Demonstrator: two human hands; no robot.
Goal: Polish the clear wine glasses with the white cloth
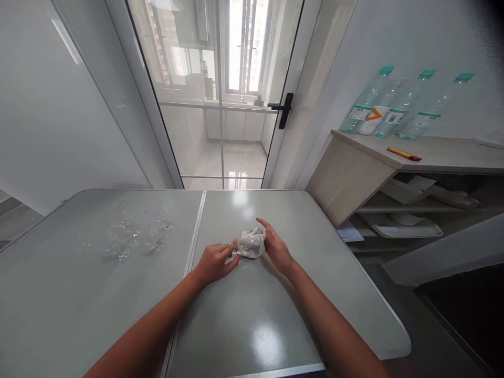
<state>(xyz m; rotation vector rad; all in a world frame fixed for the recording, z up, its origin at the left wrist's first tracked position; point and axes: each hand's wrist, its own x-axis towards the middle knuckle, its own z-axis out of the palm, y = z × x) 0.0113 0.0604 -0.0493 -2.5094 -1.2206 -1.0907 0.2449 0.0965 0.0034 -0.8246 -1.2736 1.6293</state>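
Observation:
A small clear stemmed glass [249,242] lies on its side, with a crumpled white cloth [258,253] beneath and around it. The fingers of my left hand [213,261] pinch the glass at its stem end, coming in from the left. On the other side, my right hand [277,251] holds the cloth against the bowl, its index finger stretched out forward and its other fingers partly hidden behind the cloth. Several more clear stemmed glasses [159,247] stand grouped on the left part of the table.
The grey-green table [236,325] has a pale seam [196,231] running across it. A glass door [244,147] with a black handle [286,111] stands beyond. At right, a shelf unit [358,163] carries several plastic bottles [391,118] and a yellow-red wrapped stick [403,154].

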